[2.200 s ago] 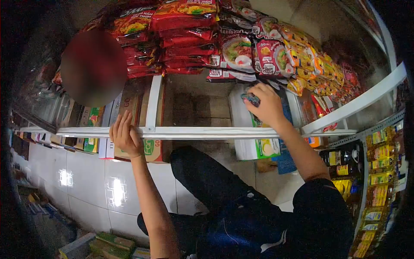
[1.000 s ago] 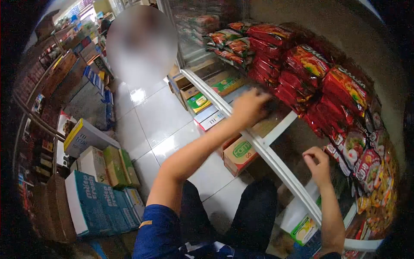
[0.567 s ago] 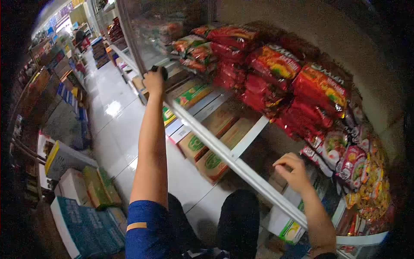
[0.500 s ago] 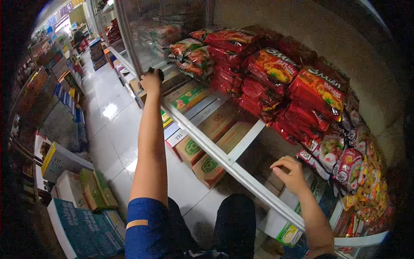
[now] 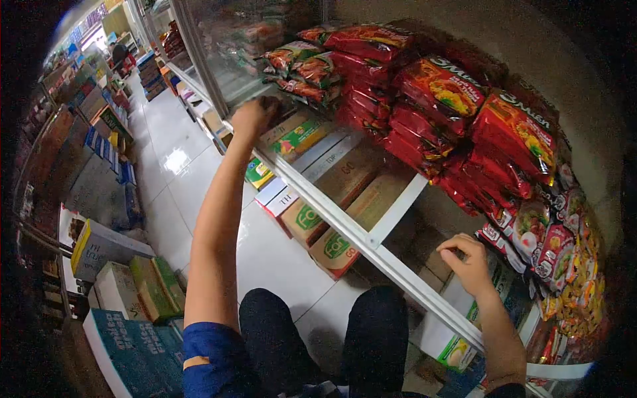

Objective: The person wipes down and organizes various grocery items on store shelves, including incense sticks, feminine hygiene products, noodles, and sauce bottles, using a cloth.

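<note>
My left hand (image 5: 252, 121) reaches out to the white metal frame at the corner of the glass cabinet. Its fingers are closed round a small, dark, crumpled thing (image 5: 271, 106), blurred and mostly covered. Over the cabinet's lower compartment hovers my right hand (image 5: 470, 262), fingers curled in and thumb against them, with nothing visible in it. Red instant noodle packs (image 5: 441, 89) are stacked right of both hands. Green-and-orange noodle packs (image 5: 308, 69) lie nearest my left hand. Pink noodle packs (image 5: 524, 232) are beside my right hand.
The white front rail (image 5: 318, 207) runs diagonally between my knees and the shelf, with a crossbar (image 5: 400, 211) joining it. Cardboard cartons (image 5: 337, 247) stand below. More boxes (image 5: 133, 345) line the left side of the tiled aisle (image 5: 176, 162). A person (image 5: 121, 58) is far down it.
My left hand has moved right and inward, past the upright post, carrying the dark thing. My right hand has shifted slightly right. The view has turned a little.
</note>
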Tool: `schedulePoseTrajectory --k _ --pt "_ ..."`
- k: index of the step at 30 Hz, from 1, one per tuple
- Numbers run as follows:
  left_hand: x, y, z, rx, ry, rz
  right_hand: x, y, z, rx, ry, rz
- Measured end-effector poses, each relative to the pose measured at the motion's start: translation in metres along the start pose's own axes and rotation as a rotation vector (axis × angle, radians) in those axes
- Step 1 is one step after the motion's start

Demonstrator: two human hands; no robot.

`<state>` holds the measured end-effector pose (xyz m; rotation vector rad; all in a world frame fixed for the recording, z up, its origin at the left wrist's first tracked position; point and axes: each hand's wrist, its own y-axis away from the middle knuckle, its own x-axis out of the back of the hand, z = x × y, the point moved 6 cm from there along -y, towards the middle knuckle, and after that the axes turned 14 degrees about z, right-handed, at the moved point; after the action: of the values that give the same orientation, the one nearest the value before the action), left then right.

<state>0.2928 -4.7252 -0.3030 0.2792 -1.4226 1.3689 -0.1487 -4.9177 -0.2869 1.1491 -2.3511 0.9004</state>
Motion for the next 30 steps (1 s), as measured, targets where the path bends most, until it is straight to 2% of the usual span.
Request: schedulePoseTrajectory --k 2,3,4,6,8,12,17,20,22,23,24,26,28,30 --pt "-0.014 -0.021 -0.011 0.039 -0.081 0.077 0.001 0.000 0.002 -0.013 -0.010 0.020" --pt "-0.021 -0.027 -0.013 -0.043 -0.061 0.136 0.002 0.001 0.002 -0.017 0.003 0.012" --pt "-0.031 -0.033 -0.013 -0.034 -0.052 0.128 0.002 0.001 0.003 -0.024 -0.001 0.014" --pt "-0.038 -0.046 -0.022 0.078 -0.113 0.204 0.002 0.000 0.004 -0.030 -0.006 0.011" --pt "-0.042 -0.056 -0.023 0.082 -0.140 0.223 0.003 0.002 0.010 -0.108 0.000 0.012" --pt "-0.041 -0.057 -0.021 0.037 -0.197 0.302 0.005 0.002 0.013 -0.124 -0.003 0.019" --pt "-0.034 -0.048 -0.016 0.028 -0.180 0.267 0.003 0.003 0.014 -0.123 -0.031 0.050" --pt "-0.025 -0.028 -0.005 -0.026 -0.174 0.236 0.004 0.003 0.011 -0.087 -0.019 0.054" --pt "-0.010 -0.002 0.020 -0.172 -0.018 0.274 0.002 0.003 0.007 -0.062 -0.014 0.045" --pt "0.017 0.016 0.047 -0.086 0.016 0.053 0.001 0.002 0.003 -0.001 0.022 0.030" --pt "0.021 0.028 0.057 -0.088 0.007 0.050 -0.001 0.002 -0.002 0.061 0.058 0.017" --pt "0.023 0.050 0.074 -0.141 -0.010 -0.018 -0.004 0.004 -0.001 0.049 0.060 0.007" --pt "0.042 0.084 0.102 -0.190 0.041 0.134 -0.005 0.005 -0.009 0.182 0.110 0.022" --pt "0.052 0.110 0.128 -0.229 0.109 0.145 -0.006 0.009 -0.012 0.154 0.115 -0.030"
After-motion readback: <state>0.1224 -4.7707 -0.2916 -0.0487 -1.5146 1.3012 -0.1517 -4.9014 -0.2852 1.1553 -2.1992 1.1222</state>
